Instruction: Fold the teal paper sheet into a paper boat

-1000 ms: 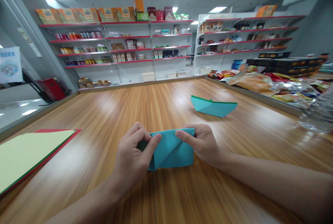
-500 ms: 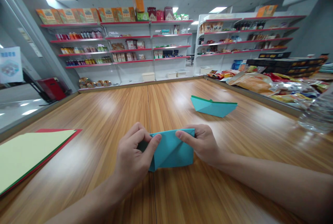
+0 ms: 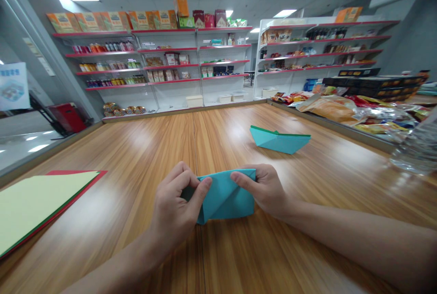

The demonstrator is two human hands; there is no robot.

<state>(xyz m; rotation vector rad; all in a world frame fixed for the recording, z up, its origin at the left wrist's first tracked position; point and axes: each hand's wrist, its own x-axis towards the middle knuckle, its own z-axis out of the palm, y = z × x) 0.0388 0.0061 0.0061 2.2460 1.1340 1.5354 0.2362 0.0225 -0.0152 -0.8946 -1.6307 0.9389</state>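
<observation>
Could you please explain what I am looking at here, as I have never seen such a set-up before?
There is no machine: a person works with two bare hands. The view comes from a camera worn on the person's head, looking forward and down. The left hand and right hand pinch a folded blue paper near its upper edge, one at each side, over a wooden table. Farther back on the table, to the right, sits a blue paper boat with a green rim. At the left lies a stack of coloured paper, pale yellow on top, with green and red showing beneath. Behind stand stocked shelves.
</observation>
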